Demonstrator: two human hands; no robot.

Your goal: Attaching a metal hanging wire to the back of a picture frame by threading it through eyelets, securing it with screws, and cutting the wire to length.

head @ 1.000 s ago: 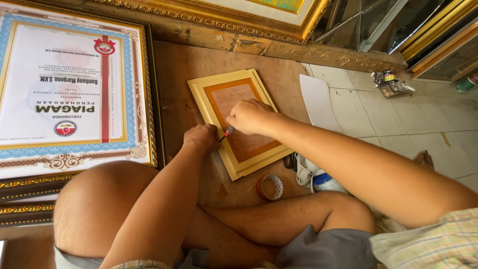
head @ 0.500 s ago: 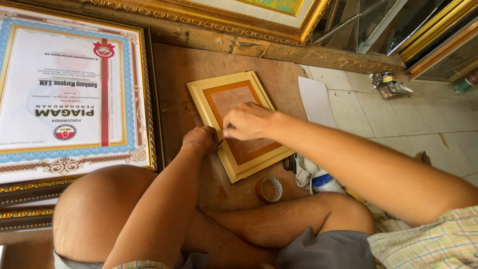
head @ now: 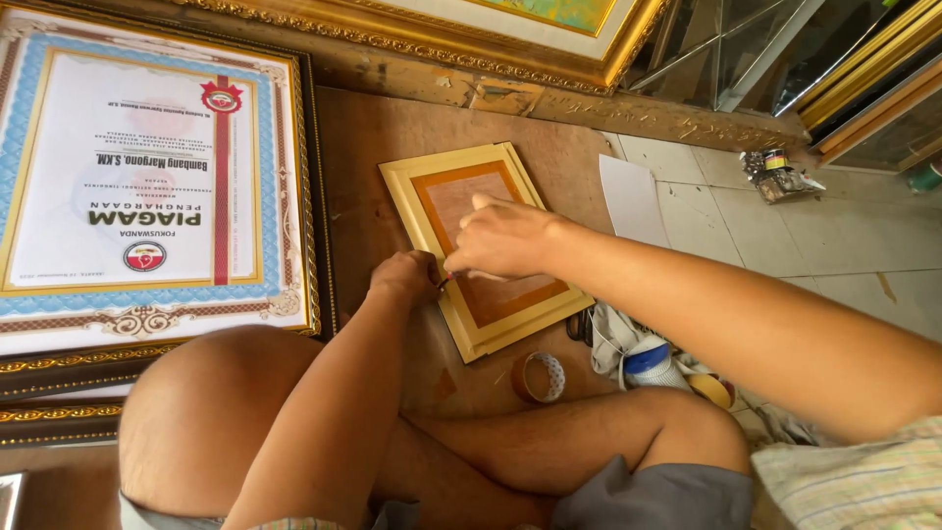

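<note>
**Both hands at the left rail of the small yellow frame**

I am looking down over my crossed legs at a small yellow frame [head: 488, 250] lying face down on a brown board [head: 368, 157], its brown backing panel [head: 471, 245] facing up. The frame sits just above centre of my view, tilted so its long side runs from about 11 o'clock to 5 o'clock.

My left hand [head: 407, 278] rests curled against the frame's left rail, at 9 o'clock from the frame's middle, fingers bent in and pressing down near the edge. My right hand [head: 505, 238] comes in from 4 o'clock, lying over the backing with its fingers closed in a pinch on something thin and dark at the rail; the thing is too small for me to name. The two hands are almost touching there.

As I judge it, the step in hand is fixing the backing panel along that left rail, with the left hand steadying and the right working the fastening point. The next move, I think, calls for keeping the frame from sliding on the board and holding the pinch square to the rail, so the soft yellow moulding is not marked.

A roll of tape [head: 539, 377] lies at 6 o'clock from the frame, by my shin, with a white bottle with a blue cap [head: 648, 361] among cloth at 5 o'clock. A large framed certificate [head: 147, 186] lies at 9 o'clock, and an ornate gold frame [head: 471, 34] runs along 12 o'clock.
</note>
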